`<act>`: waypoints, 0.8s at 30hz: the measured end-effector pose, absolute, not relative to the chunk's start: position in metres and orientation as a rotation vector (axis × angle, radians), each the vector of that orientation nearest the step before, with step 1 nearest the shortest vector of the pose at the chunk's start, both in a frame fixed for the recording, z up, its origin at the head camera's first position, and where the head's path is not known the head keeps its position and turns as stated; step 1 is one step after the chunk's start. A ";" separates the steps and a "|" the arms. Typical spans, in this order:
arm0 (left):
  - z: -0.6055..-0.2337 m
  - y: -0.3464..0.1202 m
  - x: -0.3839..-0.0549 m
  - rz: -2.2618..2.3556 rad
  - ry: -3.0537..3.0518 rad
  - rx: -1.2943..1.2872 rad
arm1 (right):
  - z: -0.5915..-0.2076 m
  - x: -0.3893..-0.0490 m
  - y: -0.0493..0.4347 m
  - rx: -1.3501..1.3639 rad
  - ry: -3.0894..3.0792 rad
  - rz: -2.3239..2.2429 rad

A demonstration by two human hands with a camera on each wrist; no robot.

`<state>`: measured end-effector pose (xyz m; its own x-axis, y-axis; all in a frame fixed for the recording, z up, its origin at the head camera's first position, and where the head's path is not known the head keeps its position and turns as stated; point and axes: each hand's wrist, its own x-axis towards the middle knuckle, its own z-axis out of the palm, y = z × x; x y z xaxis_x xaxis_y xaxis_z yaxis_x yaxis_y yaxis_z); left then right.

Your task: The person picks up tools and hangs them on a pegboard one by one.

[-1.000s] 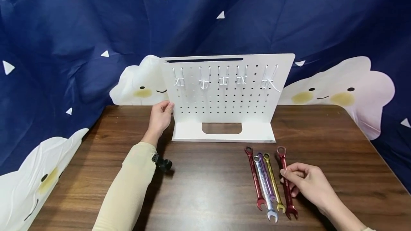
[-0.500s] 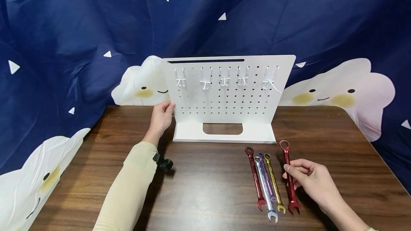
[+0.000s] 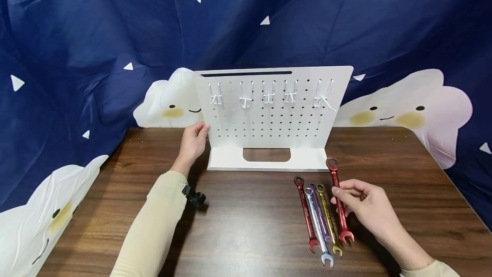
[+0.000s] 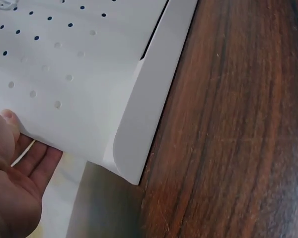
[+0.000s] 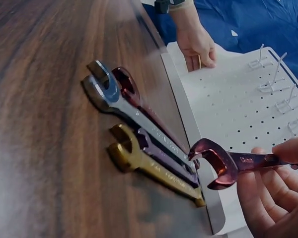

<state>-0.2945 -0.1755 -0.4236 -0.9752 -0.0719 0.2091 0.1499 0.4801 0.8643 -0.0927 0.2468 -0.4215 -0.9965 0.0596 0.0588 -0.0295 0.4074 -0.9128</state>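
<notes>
My right hand (image 3: pixel 370 206) pinches a red combination wrench (image 3: pixel 338 200) by its shaft, lifted off the table with the ring end pointing at the board. In the right wrist view the open jaw end of this red wrench (image 5: pixel 218 163) faces the camera. My left hand (image 3: pixel 192 142) grips the left side edge of a white pegboard stand (image 3: pixel 269 123), thumb in front and fingers behind, as the left wrist view shows. Just left of the held wrench lie a second red wrench (image 3: pixel 306 213), a silver wrench (image 3: pixel 319 228), a purple wrench (image 3: pixel 322 215) and a gold wrench (image 3: pixel 329 221).
Several white wire hooks (image 3: pixel 269 96) hang in a row along the upper board. The stand's base (image 3: pixel 226 159) sits on the brown wooden table (image 3: pixel 246 217). A dark blue cloth (image 3: pixel 246 25) with clouds hangs behind. A small black camera (image 3: pixel 195 196) is on the left wrist.
My right hand has raised the red wrench from beside the other wrenches and carried it toward the board, lately a little left. My left hand stays on the board's edge.
</notes>
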 end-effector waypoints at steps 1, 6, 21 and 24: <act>-0.424 -0.177 -0.294 -1.480 -2.522 -0.078 | -0.421 -0.094 0.245 -0.018 -2.561 1.674; -0.424 -0.181 -0.294 -1.527 -2.544 -0.114 | -0.415 -0.098 0.239 0.020 -2.563 1.677; -0.423 -0.185 -0.294 -1.593 -2.489 -0.129 | -0.404 -0.121 0.217 0.125 -2.527 1.739; -0.425 -0.184 -0.294 -1.596 -2.484 -0.126 | -0.403 -0.123 0.210 0.134 -2.497 1.801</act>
